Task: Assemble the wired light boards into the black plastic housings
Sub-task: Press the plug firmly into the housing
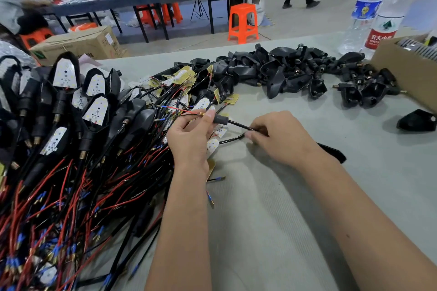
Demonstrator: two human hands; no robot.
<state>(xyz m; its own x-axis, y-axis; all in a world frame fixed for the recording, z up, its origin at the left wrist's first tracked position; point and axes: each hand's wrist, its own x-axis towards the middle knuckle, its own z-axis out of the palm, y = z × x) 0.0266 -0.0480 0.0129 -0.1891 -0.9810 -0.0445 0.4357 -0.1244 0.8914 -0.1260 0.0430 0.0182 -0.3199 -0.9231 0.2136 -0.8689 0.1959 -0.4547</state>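
Note:
My left hand [191,136] pinches a short black rubber sleeve [220,120] with a brass tip and thin red and black wires coming out on its left. A black cable [240,126] runs out of the sleeve's right end into my right hand [275,138], whose fingers pinch it. Small white light boards [221,130] lie just under the cable. Behind them sits a tangle of unassembled boards with wires [182,82]. Empty black plastic housings [283,71] are heaped at the back. One housing [332,151] lies partly hidden under my right wrist.
Assembled housings with boards and red, black and blue wires [71,149] pile up on the left. A cardboard box [402,71] and two water bottles [378,12] stand at the back right. A single housing [417,120] lies at the right. Orange stools and people are beyond the table.

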